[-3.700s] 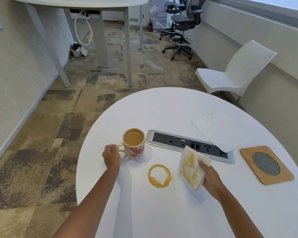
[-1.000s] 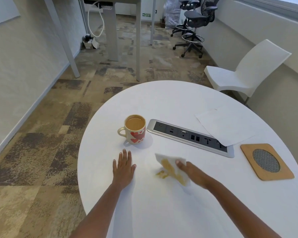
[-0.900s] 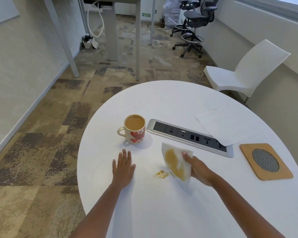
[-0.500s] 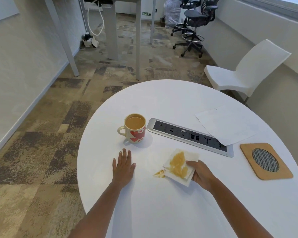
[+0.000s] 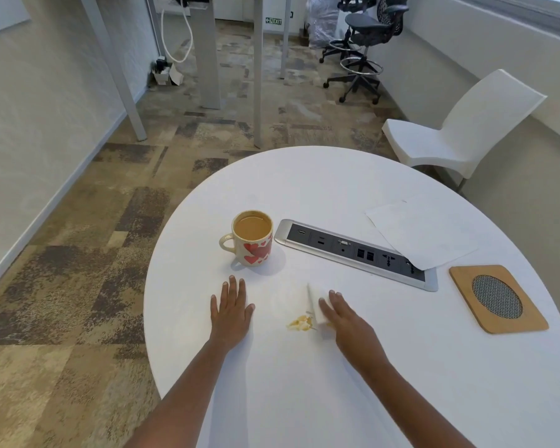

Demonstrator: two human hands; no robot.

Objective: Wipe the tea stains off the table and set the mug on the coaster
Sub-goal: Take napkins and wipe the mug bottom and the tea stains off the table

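**Napkin pressed flat beside a smear of tea**

My right hand (image 5: 346,318) lay palm down on the round white bench (image 5: 337,189). Its fingers (image 5: 332,300) were straight and close together, pressing a folded white paper napkin (image 5: 314,302) against the surface without curling round it. The napkin's left edge stuck out from under my fingertips and stood up a little. Just left of its near corner sat a small yellow-brown tea stain (image 5: 299,323), ragged in outline and uncovered.

My left hand (image 5: 232,313) rested flat on the bench near the stain. The fingers were stretched forward and slightly spread, and they held nothing.

Beyond that hand stood the cream ceramic mug with red hearts (image 5: 253,240). It was upright and nearly full of milky tea, with its handle turned to the left. It stood directly on the bench, just left of the end of a silver and black socket strip (image 5: 353,250) set into the top. The square wooden coaster with a grey mesh centre (image 5: 497,299) lay bare at the right side of the bench, past the other end of the strip and well apart from the mug. A white sheet of paper (image 5: 424,234) overlapped that end of the strip.

A white plastic chair (image 5: 459,134) stood on the patterned carpet behind the bench, and dark office chairs (image 5: 366,43) stood farther back.
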